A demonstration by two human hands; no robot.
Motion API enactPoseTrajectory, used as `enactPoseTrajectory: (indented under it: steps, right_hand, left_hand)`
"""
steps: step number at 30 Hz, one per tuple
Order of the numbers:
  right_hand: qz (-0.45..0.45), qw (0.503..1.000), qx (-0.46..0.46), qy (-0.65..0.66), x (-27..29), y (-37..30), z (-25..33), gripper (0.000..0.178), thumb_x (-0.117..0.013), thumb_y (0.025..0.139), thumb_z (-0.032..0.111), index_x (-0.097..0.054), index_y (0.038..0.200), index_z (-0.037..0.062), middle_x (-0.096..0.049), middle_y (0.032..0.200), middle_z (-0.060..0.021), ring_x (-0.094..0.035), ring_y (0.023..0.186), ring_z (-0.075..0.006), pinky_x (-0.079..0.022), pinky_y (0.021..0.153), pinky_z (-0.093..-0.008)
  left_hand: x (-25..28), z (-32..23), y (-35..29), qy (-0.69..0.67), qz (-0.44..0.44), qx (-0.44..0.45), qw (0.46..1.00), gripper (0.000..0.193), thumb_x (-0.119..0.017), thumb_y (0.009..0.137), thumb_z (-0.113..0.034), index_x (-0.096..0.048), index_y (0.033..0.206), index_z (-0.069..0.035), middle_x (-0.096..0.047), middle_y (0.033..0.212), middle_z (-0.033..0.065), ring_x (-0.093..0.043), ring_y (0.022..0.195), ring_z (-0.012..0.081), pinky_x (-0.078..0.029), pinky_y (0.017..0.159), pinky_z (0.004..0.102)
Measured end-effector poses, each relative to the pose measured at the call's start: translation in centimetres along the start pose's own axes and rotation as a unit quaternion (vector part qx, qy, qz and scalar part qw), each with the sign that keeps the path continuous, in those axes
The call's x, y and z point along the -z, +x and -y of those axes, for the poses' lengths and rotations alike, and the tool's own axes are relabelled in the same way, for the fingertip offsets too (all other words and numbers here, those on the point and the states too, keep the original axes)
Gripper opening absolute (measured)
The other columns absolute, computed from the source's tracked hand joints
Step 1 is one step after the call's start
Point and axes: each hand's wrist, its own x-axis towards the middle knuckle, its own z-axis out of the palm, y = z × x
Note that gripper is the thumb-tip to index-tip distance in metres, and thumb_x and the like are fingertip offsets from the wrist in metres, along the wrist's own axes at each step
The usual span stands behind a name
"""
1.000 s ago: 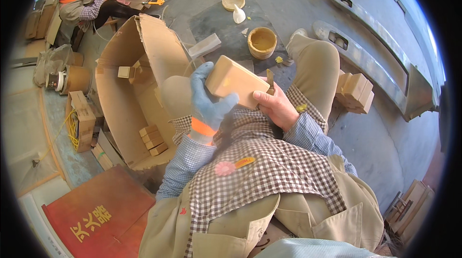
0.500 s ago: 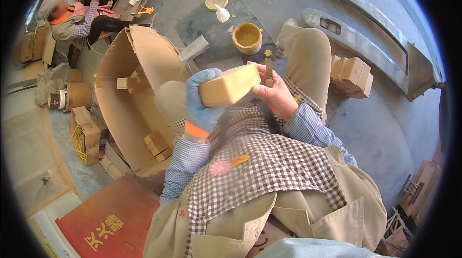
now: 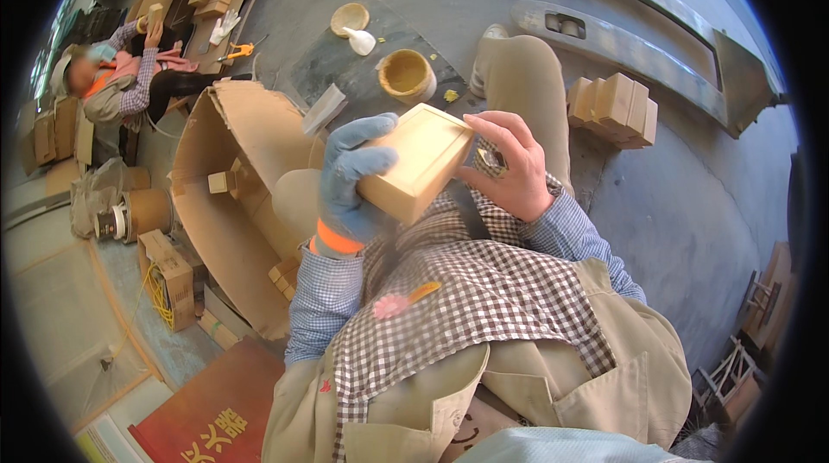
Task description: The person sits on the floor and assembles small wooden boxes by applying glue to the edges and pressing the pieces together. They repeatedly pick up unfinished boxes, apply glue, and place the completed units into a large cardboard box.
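Note:
My left hand, in a blue glove with an orange cuff, is closed around a pale wooden box in front of my chest. The box is tilted, and a grooved panel shows on its upper face. My bare right hand is at the box's right end, fingertips against its far corner and thumb by the lower edge. Tucked in that hand is a small putty knife with yellowish smears, mostly hidden by the fingers. Beyond my hands, an open tub of tan putty stands on a dark floor sheet.
A large open cardboard carton at my left holds several wooden blocks. Stacked wooden boxes stand right of my knee, near a metal pallet-jack fork. A white squeeze bottle lies beyond the tub. Another person sits at far left.
The wooden box has been turned so its grooved face now shows upward. My right fingers have moved to its corner, and the putty knife has swung from upright to mostly hidden.

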Motion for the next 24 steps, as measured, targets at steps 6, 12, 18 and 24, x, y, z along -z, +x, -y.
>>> enactPoseTrajectory:
  steps: [6, 12, 18, 24]
  right_hand:
    - [-0.096, 0.993, 0.037, -0.051, 1.7, -1.4, -0.5, 0.066, -0.087, 0.063, 0.010, -0.064, 0.124, 0.0143, -0.063, 0.118, -0.0064, -0.068, 0.099, -0.0248, -0.059, 0.076, -0.0354]
    - [-0.053, 0.997, -0.022, -0.060, 7.4, -4.2, -2.3, 0.054, -0.087, 0.067, 0.026, -0.065, 0.114, 0.0110, -0.068, 0.104, -0.0063, -0.070, 0.080, -0.0242, -0.059, 0.070, -0.0329]
    - [-0.157, 0.974, -0.161, -0.037, 12.0, -8.0, -4.3, 0.059, -0.091, 0.058, 0.018, -0.065, 0.109, 0.0037, -0.068, 0.098, -0.0103, -0.069, 0.086, -0.0204, -0.057, 0.076, -0.0305]
    - [-0.376, 0.833, -0.405, -0.011, 19.0, -14.8, -10.6, 0.041, -0.083, 0.074, 0.014, -0.064, 0.107, -0.0015, -0.070, 0.096, -0.0088, -0.069, 0.085, -0.0139, -0.059, 0.073, -0.0290]
  left_hand:
    - [-3.9, -0.1, 2.1, -0.093, 0.003, 0.014, 0.996, 0.035, -0.077, 0.082, -0.005, -0.058, 0.110, -0.011, -0.053, 0.134, 0.0189, -0.058, 0.121, 0.0315, -0.052, 0.101, 0.0430]
    - [-9.4, -0.1, 5.4, -0.201, 0.155, 0.145, 0.956, 0.059, -0.080, 0.071, 0.003, -0.053, 0.122, -0.009, -0.055, 0.133, 0.0139, -0.059, 0.118, 0.0252, -0.048, 0.104, 0.0406]
    - [-14.9, -0.5, 8.2, -0.333, 0.193, 0.320, 0.866, 0.085, -0.074, 0.075, 0.003, -0.034, 0.149, -0.005, -0.044, 0.149, 0.0142, -0.045, 0.137, 0.0284, -0.038, 0.114, 0.0416]
    - [-14.9, -0.3, 9.7, -0.328, 0.196, 0.334, 0.862, 0.078, -0.064, 0.081, 0.005, -0.031, 0.151, -0.005, -0.044, 0.148, 0.0150, -0.048, 0.134, 0.0294, -0.036, 0.116, 0.0427]
